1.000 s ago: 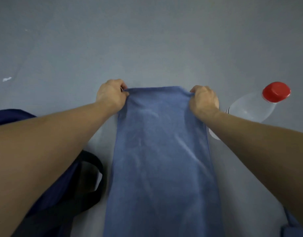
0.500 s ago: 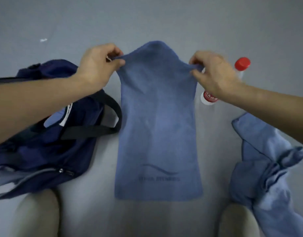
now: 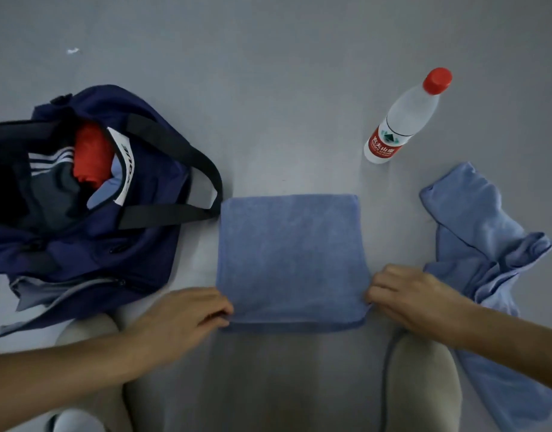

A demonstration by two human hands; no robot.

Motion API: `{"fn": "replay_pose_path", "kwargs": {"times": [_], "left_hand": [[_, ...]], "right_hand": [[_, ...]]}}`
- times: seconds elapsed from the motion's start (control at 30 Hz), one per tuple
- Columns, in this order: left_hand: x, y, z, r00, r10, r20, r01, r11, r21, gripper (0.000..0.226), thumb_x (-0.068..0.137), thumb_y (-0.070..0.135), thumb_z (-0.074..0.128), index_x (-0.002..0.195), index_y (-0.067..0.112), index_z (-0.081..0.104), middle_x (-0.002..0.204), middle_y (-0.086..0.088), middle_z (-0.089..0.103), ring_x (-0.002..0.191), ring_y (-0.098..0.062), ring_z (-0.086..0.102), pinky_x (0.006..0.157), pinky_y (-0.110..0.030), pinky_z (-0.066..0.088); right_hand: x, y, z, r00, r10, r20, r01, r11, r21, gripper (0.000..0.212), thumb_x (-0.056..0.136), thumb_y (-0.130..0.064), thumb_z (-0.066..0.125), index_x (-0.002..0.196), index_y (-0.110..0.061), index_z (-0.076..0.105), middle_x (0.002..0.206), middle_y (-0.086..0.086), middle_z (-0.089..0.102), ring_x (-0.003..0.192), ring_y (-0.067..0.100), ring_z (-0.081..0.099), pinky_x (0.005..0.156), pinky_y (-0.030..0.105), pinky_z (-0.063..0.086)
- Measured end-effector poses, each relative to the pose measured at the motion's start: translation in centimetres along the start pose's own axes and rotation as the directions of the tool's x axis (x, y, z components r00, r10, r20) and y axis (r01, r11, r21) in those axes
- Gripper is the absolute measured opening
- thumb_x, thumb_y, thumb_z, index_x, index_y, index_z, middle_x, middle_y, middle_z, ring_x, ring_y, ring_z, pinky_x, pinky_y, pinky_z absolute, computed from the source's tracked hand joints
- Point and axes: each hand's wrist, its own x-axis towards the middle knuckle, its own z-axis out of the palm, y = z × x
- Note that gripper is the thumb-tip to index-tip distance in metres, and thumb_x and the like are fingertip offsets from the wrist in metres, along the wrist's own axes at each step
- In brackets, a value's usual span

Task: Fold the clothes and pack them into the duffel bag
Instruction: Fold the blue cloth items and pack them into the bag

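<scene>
A blue towel point(image 3: 290, 257) lies folded in half on the grey floor in front of me. My left hand point(image 3: 187, 313) pinches its near left corner, and my right hand point(image 3: 405, 294) pinches its near right corner. To the left sits the navy duffel bag point(image 3: 143, 232), open, with red, grey striped and light blue clothes inside. A crumpled light blue garment point(image 3: 480, 244) lies at the right.
A clear water bottle point(image 3: 402, 120) with a red cap and red label lies on the floor beyond the towel, to the right. My knees in pale trousers point(image 3: 424, 385) are at the bottom edge. The bag's black strap point(image 3: 203, 169) loops close to the towel's far left corner.
My hands have brought the towel's far edge back toward me and laid it on the near edge, folding the towel in half. The view has tilted down.
</scene>
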Motion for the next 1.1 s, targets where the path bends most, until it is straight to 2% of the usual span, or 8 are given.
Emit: {"fn": "replay_pose_path", "kwargs": {"times": [0.17,0.33,0.4,0.47,0.57,0.87,0.97,1.1], "left_hand": [[2.0,-1.7,0.3,0.922,-0.019,0.386,-0.058,0.981,0.186,0.043,0.096,0.067,0.04,0.131,0.044,0.051,0.125,0.017,0.058,0.115,-0.006,0.051,0.1,-0.024,0.039],[7.6,-3.1,1.7,0.987,0.14,0.073,-0.156,0.939,0.307,0.051,0.101,0.048,0.034,0.142,0.024,0.055,0.141,0.001,0.056,0.128,-0.015,0.054,0.107,-0.033,0.048],[11.0,-3.5,2.0,1.0,0.022,0.018,-0.027,0.943,0.332,0.065,0.101,0.051,0.019,0.16,0.023,0.022,0.165,-0.008,0.021,0.152,-0.026,0.02,0.122,-0.041,0.026],[13.9,-4.3,2.3,0.992,-0.124,-0.002,0.119,0.952,0.28,0.073,0.094,0.062,0.004,0.157,0.028,-0.015,0.164,-0.005,-0.019,0.152,-0.026,-0.017,0.126,-0.047,0.003],[16.8,-5.2,2.2,0.99,-0.12,-0.079,0.141,0.919,0.368,0.078,0.09,0.069,-0.001,0.154,0.029,-0.023,0.16,-0.004,-0.03,0.149,-0.027,-0.027,0.124,-0.05,-0.006],[21.3,-8.3,-3.6,0.979,-0.093,-0.181,0.149,0.934,0.326,0.062,0.105,0.04,0.042,0.16,0.021,0.021,0.167,-0.013,0.014,0.153,-0.034,0.016,0.124,-0.045,0.018],[20.8,-8.2,-4.7,0.937,-0.084,-0.338,0.181,0.947,0.266,0.047,0.097,0.027,0.061,0.142,0.016,0.051,0.144,-0.011,0.048,0.129,-0.037,0.048,0.105,-0.05,0.046],[19.2,-7.9,-4.8,0.839,-0.262,-0.477,0.341,0.936,0.086,0.032,0.094,0.032,0.065,0.118,0.017,0.051,0.112,-0.006,0.056,0.102,-0.028,0.055,0.082,-0.045,0.053]], "right_hand": [[1.3,-1.5,4.3,0.982,-0.025,0.186,0.007,0.995,0.097,0.019,0.094,-0.052,0.055,0.087,-0.034,0.055,0.087,-0.016,0.054,0.079,0.008,0.054,0.07,0.023,0.045],[5.8,0.0,6.0,0.981,0.19,-0.03,-0.187,0.979,0.078,0.049,0.104,-0.053,0.034,0.118,-0.021,0.068,0.122,-0.001,0.064,0.11,0.022,0.064,0.097,0.032,0.053],[8.2,1.5,6.4,0.961,0.274,-0.047,-0.273,0.962,0.021,0.059,0.103,-0.052,0.033,0.142,-0.014,0.055,0.149,0.01,0.05,0.138,0.03,0.047,0.114,0.041,0.04],[10.3,3.2,6.6,0.938,0.346,0.016,-0.345,0.938,-0.024,0.069,0.101,-0.059,0.026,0.153,-0.015,0.039,0.16,0.012,0.034,0.148,0.032,0.031,0.118,0.048,0.031],[11.8,6.0,7.1,0.862,0.502,0.069,-0.499,0.865,-0.054,0.077,0.099,-0.066,0.014,0.159,-0.019,0.021,0.165,0.009,0.021,0.152,0.032,0.019,0.12,0.054,0.026],[14.2,9.6,5.2,0.78,0.624,0.056,-0.622,0.782,-0.046,0.07,0.098,-0.056,0.005,0.159,-0.026,0.019,0.166,0.008,0.017,0.152,0.033,0.016,0.117,0.056,0.024],[14.5,10.8,4.5,0.792,0.609,0.04,-0.609,0.793,-0.014,0.068,0.099,-0.052,0.008,0.156,-0.023,0.031,0.161,0.01,0.029,0.148,0.036,0.025,0.113,0.054,0.032],[14.6,11.9,4.4,0.796,0.605,0.0,-0.605,0.796,0.007,0.058,0.102,-0.045,0.025,0.153,-0.021,0.037,0.158,0.009,0.035,0.145,0.035,0.032,0.11,0.052,0.039]]}}
